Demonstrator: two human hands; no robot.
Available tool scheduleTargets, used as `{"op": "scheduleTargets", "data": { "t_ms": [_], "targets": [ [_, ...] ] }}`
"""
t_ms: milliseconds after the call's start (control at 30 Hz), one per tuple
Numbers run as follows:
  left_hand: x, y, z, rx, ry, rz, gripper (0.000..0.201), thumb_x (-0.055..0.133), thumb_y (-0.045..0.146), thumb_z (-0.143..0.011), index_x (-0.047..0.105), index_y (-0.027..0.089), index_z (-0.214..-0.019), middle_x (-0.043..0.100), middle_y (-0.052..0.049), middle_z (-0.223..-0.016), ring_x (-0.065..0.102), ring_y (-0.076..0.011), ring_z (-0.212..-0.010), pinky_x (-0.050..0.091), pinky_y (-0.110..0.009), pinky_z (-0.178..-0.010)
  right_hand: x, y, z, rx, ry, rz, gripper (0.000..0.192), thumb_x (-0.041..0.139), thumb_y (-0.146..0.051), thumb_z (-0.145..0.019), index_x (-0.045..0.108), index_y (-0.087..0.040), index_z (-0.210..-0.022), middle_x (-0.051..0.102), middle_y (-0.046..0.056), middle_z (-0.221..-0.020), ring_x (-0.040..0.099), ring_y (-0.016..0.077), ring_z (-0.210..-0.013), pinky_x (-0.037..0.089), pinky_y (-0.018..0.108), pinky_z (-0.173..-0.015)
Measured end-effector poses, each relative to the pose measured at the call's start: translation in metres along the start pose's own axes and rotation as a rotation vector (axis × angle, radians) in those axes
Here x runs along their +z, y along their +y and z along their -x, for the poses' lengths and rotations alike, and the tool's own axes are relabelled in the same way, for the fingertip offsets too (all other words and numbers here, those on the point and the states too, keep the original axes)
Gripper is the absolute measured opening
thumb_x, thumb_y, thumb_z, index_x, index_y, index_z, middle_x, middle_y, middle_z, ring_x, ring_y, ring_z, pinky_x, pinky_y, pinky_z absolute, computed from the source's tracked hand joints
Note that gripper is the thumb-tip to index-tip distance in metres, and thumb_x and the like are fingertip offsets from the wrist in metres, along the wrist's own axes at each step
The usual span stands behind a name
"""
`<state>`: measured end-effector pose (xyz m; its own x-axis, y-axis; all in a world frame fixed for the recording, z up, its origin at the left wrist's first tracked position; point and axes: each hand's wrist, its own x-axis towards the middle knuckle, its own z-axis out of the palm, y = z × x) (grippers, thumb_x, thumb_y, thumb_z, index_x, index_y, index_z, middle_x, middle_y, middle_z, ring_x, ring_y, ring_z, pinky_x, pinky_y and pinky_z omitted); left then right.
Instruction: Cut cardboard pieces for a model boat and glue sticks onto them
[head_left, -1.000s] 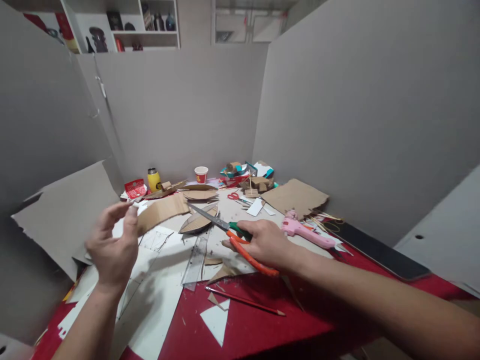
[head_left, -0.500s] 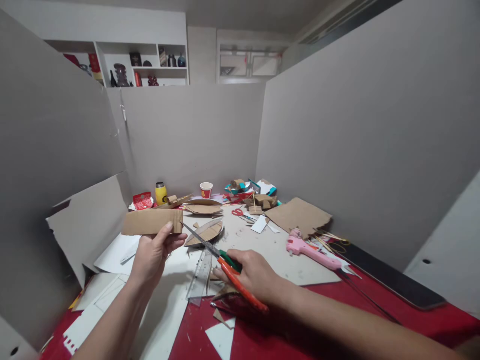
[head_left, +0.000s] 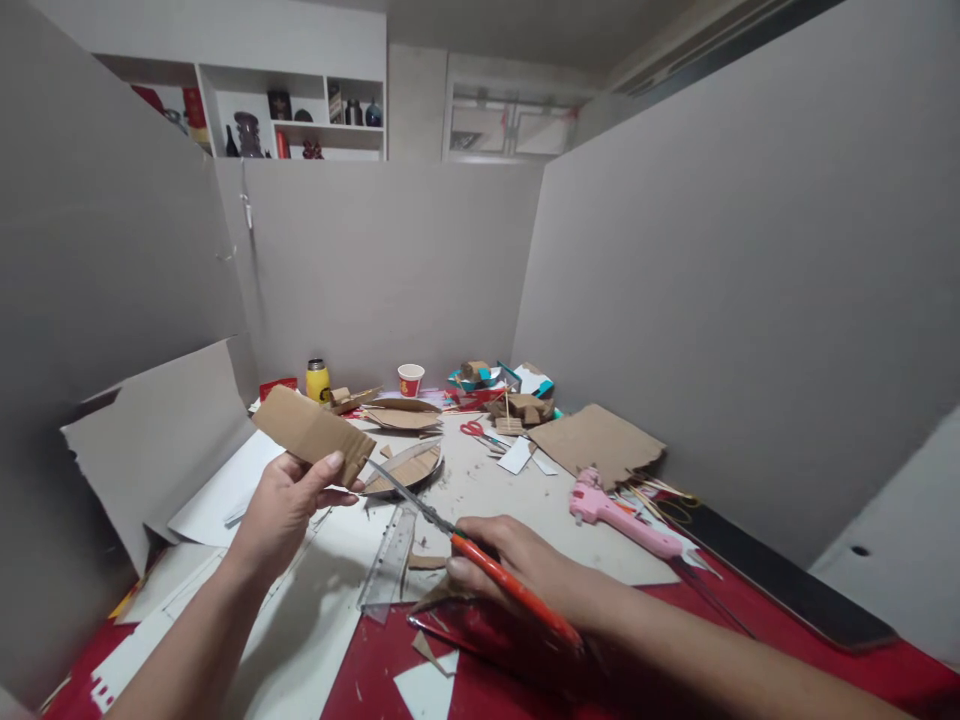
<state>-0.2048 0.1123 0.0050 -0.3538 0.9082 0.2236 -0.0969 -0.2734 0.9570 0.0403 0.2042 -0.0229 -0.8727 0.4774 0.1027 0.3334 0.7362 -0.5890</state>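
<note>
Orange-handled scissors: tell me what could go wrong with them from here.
The tip of the scissors is close to the left hand, so a slip might nick its fingers.

The cardboard strip is held in the air near one end, so it could tilt or bend under the blades and a cut might run crooked.

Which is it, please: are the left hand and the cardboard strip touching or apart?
Touching. The head view shows the left hand gripping the cardboard strip, with the thumb over its lower edge.
</note>
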Motion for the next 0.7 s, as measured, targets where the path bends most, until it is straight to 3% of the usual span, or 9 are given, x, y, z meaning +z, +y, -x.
{"op": "scheduleTargets", "data": {
  "t_ms": [700],
  "targets": [
    [0.0087,-0.0035,0.0021,-0.023,-0.060,-0.060,0.029,0.073,0.032,-0.074,0.069,0.015,-0.096,0.073,-0.006,-0.080,0.067,-0.0171,-0.063,0.055,-0.027,-0.060,0.0093,0.0000,0.0026,-0.096,-0.044,-0.233,0.049,0.033,-0.059,-0.090,0.047,-0.015,-0.070,0.037,-0.002,-0.064,0.032,0.0102,-0.058,0.031,0.020,-0.050]
  ]
}}
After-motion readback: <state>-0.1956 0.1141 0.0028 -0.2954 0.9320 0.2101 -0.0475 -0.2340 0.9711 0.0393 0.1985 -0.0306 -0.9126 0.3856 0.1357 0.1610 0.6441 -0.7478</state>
